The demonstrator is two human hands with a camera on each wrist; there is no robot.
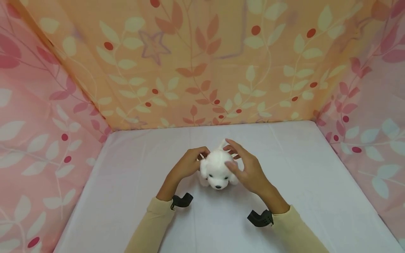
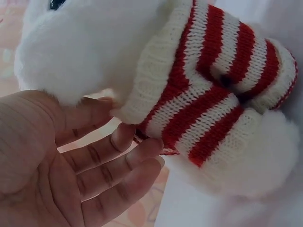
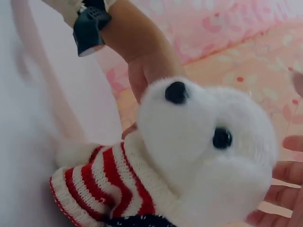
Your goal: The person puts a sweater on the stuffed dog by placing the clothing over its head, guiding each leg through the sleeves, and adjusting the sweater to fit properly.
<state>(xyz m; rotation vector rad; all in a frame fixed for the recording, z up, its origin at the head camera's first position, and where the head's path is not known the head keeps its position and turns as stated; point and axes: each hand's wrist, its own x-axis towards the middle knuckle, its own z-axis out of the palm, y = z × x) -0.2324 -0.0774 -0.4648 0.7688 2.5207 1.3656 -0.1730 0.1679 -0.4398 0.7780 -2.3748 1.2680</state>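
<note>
A white plush dog with a black nose stands on the white table, facing me. It wears a red-and-white striped knit sweater, seen in both wrist views. My left hand is at the dog's side; in the left wrist view its loosely bent fingers reach the sweater's edge below the collar and ear. My right hand is spread on the other side, thumb by the head and fingers near the raised tail. In the right wrist view, its fingers lie beside the ear.
The white-covered table extends around the dog. A yellow-orange leaf-print cloth hangs behind it, with pink leaf-print cloths at both sides. Black wrist devices sit at the cuffs of both beige sleeves.
</note>
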